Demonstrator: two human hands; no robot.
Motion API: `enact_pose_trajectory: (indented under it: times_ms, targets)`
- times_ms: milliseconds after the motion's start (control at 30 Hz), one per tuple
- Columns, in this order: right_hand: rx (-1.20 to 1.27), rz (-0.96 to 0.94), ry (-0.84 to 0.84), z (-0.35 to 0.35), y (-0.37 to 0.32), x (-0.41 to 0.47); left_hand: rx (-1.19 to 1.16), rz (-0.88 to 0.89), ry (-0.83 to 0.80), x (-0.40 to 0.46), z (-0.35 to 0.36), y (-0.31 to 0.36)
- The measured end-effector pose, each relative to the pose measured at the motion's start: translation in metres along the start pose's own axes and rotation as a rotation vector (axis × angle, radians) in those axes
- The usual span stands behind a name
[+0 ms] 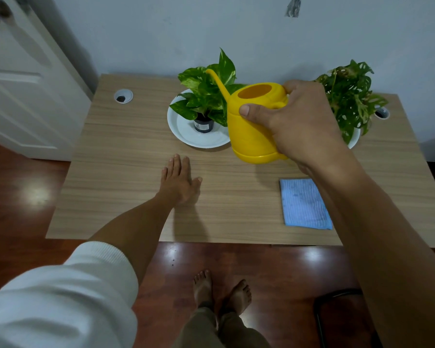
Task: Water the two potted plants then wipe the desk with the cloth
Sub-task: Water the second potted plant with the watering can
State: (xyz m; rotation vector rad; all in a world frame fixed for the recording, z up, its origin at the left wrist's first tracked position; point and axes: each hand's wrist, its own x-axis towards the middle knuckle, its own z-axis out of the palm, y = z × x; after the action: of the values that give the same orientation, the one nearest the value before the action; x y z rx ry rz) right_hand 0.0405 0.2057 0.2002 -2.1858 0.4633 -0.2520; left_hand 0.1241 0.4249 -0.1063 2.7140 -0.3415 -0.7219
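Observation:
My right hand [294, 126] grips the handle of a yellow watering can [251, 126] held above the wooden desk [126, 156]. Its thin spout points up and left over the left potted plant [209, 96], a green variegated plant in a dark pot on a white saucer [183, 131]. Behind my right hand stands the right potted plant [352, 96], partly hidden, on another white dish. A folded blue cloth [304, 204] lies near the desk's front right. Flat on the desk, fingers apart and holding nothing, rests my left hand [178, 182].
Two cable holes sit in the desk, one at the back left [123, 96] and one at the back right [382, 113]. A white door [23, 84] stands at the left. A dark chair frame [337, 310] is on the floor at the right, near my bare feet.

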Motion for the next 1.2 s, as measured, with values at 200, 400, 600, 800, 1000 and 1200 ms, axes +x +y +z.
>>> enact_pose_trajectory:
  times_ms: [200, 400, 600, 800, 1000, 1200]
  targets:
    - [-0.018, 0.022, -0.021, 0.001, -0.006, -0.001, -0.001, -0.004, -0.004, 0.000, 0.001, 0.000]
    - [-0.040, 0.034, -0.061, -0.005, -0.010, -0.009, -0.006, -0.009, -0.007, -0.001, 0.000, 0.000]
    - [-0.057, 0.047, -0.098, -0.018, -0.012, -0.016, -0.015, -0.006, -0.004, 0.000, 0.000, 0.000]
    - [-0.090, 0.065, -0.064, -0.027, -0.010, -0.018, -0.010, -0.003, -0.008, -0.001, -0.001, 0.001]
    - [-0.095, 0.067, 0.004, -0.024, -0.012, -0.016, -0.010, 0.002, -0.007, -0.001, 0.000, 0.000]
    - [-0.065, 0.065, 0.015, -0.015, -0.015, -0.011, -0.011, 0.004, -0.005, 0.000, 0.000, 0.000]
